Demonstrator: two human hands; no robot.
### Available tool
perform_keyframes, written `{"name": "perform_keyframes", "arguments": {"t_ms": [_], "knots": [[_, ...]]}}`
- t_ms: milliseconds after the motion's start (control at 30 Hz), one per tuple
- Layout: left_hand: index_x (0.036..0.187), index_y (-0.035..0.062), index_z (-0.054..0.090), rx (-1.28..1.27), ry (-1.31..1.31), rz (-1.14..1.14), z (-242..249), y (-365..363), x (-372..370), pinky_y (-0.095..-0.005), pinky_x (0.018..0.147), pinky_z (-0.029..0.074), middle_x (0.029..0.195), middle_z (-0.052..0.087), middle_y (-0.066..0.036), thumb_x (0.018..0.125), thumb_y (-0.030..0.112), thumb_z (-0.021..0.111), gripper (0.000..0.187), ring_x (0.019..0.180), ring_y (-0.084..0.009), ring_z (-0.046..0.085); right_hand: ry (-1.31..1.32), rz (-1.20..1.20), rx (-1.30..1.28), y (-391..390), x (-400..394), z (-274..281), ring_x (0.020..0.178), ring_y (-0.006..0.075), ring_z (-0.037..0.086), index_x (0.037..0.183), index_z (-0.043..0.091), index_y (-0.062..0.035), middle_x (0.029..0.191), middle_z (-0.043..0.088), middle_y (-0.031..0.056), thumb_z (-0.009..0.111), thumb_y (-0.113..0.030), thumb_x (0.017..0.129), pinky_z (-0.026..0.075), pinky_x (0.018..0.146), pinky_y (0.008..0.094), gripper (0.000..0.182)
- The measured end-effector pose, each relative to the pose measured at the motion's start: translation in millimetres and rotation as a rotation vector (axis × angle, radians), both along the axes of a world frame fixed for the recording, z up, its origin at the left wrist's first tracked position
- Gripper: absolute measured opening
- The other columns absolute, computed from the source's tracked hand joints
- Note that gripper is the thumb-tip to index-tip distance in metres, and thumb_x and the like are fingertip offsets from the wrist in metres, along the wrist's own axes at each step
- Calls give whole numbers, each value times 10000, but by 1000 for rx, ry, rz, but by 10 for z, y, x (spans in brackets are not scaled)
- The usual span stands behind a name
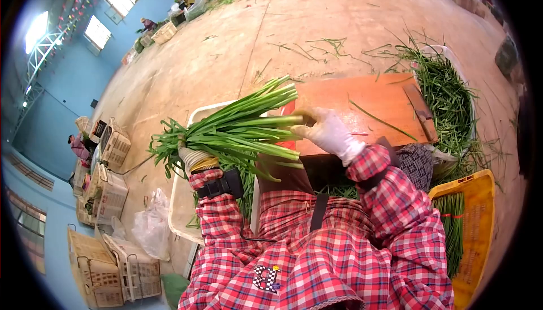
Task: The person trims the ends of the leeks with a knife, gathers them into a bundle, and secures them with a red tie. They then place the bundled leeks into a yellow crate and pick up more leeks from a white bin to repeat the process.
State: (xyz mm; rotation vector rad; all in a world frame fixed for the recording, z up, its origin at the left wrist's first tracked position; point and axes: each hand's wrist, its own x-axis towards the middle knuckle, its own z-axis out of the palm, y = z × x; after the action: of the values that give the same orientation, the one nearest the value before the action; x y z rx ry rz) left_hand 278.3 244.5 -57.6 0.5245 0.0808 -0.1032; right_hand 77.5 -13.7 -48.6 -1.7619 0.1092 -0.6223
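My left hand (197, 157), in a striped knit glove with a yellow cuff, is closed around the leafy end of a bunch of garlic chives (249, 126). The bunch fans out to the right, its pale stem ends toward my other hand. My right hand (328, 132), in a thin white glove, pinches a pale stem at the bunch's right side with thumb and fingers. Beneath this hand is an orange wooden board (362, 100) with a single loose green stalk (384, 120) lying across it. The fingertips of my left hand are hidden by leaves.
A white tub (178, 214) with greens stands left of my lap. Right of the board, another tub holds piled cut leaves (447, 95). A yellow crate (481, 225) holds chives tied with a red band. Crates (107, 197) and a plastic bag (153, 225) stand left; people sit farther off.
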Motion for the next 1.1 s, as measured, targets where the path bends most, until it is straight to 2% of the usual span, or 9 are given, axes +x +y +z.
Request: {"name": "perform_keyframes", "arguments": {"t_ms": [267, 467, 600, 667, 733, 800, 867, 967, 1100], "knots": [[950, 6, 601, 203, 91, -94, -264, 142, 129, -434, 802, 498, 937, 639, -155, 858, 264, 517, 287, 848, -308, 606, 230, 139, 142, -166, 288, 29, 689, 144, 615, 896, 636, 17, 747, 661, 118, 581, -185, 809, 489, 653, 275, 227], [945, 23, 601, 243, 229, 21, -288, 41, 133, -426, 783, 508, 940, 641, -155, 864, 266, 513, 271, 824, -316, 612, 335, -24, -124, -121, 95, -124, 611, 280, 582, 800, 625, -7, 660, 578, 204, 543, -186, 732, 454, 600, 349, 208], [952, 18, 601, 85, 214, 17, -220, 28, 41, -438, 781, 508, 960, 641, -167, 865, 271, 516, 281, 846, -323, 615, 248, -154, -1, -459, -300, -181, 466, 135, 458, 701, 585, -13, 559, 535, 46, 537, -165, 783, 365, 458, 277, 179], [965, 14, 601, 41, 156, -39, -390, 220, 228, -456, 790, 501, 975, 639, -174, 868, 288, 503, 307, 860, -335, 614, 387, 113, 284, -592, -700, 58, 435, 69, 395, 691, 586, -13, 552, 496, -14, 549, -155, 818, 307, 411, 244, 194], [971, 10, 603, 58, 110, -30, -403, 280, 303, -468, 800, 495, 980, 639, -177, 872, 310, 489, 336, 864, -346, 611, 725, 324, 133, -645, -956, 66, 416, 66, 380, 681, 581, -5, 551, 501, -3, 572, -165, 838, 304, 398, 238, 224], [956, 9, 605, 115, 136, 59, -265, 213, 266, -464, 791, 496, 962, 643, -174, 869, 312, 486, 336, 861, -340, 611, 824, 236, -131, -511, -965, 44, 456, 120, 499, 736, 621, -6, 566, 565, 54, 605, -169, 828, 391, 444, 263, 188], [932, 17, 604, 49, 114, 87, -118, 113, 150, -454, 769, 506, 922, 646, -164, 864, 299, 497, 310, 822, -325, 614, 330, 27, -415, -360, -912, 51, 616, 234, 627, 864, 658, -31, 678, 636, 123, 607, -156, 823, 478, 572, 305, 141], [876, 13, 604, 48, 96, 73, 146, -58, 31, -446, 744, 516, 846, 644, -152, 853, 284, 520, 285, 760, -311, 614, -38, 90, -582, -138, -598, 425, 1038, 355, 552, 1183, 536, -54, 1139, 565, 200, 602, -115, 809, 451, 867, 391, 384], [816, 10, 595, 101, -133, -64, 516, -302, -188, -465, 783, 514, 797, 639, -145, 847, 255, 537, 254, 734, -293, 614, -33, 124, -727, -161, -28, 637, 1207, 375, 421, 1345, 326, -19, 1355, 389, 210, 657, -372, 754, 384, 977, 400, 763]]}}
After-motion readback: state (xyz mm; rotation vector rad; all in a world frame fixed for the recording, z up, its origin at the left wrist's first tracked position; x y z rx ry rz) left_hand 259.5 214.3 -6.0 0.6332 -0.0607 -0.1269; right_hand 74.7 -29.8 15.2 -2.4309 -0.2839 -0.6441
